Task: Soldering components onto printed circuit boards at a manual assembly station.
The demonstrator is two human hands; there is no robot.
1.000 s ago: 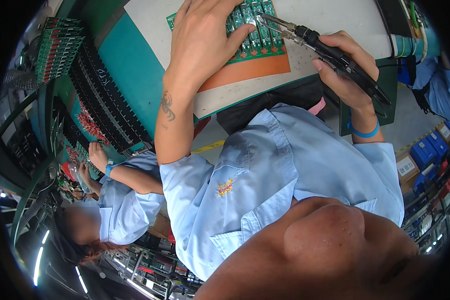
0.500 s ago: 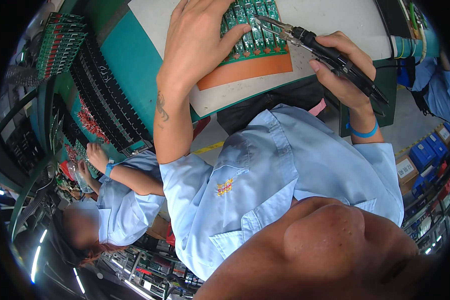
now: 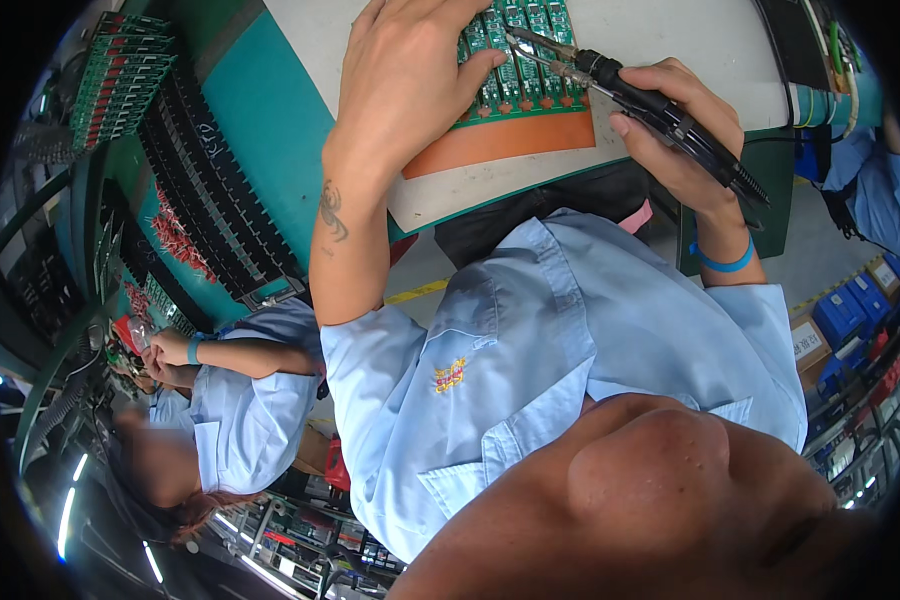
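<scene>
Two metal tips of the black tool sit over the green boards, near the left thumb; a slip of the right hand, which pinches the handle between thumb and fingers, could, I judge, scratch a board or jab that thumb. The boards lie partly under the left hand, its thumb spread from fingers whose tips run out of view, so I cannot tell whether they pinch anything

The circuit panel is green (the tool black).
</scene>
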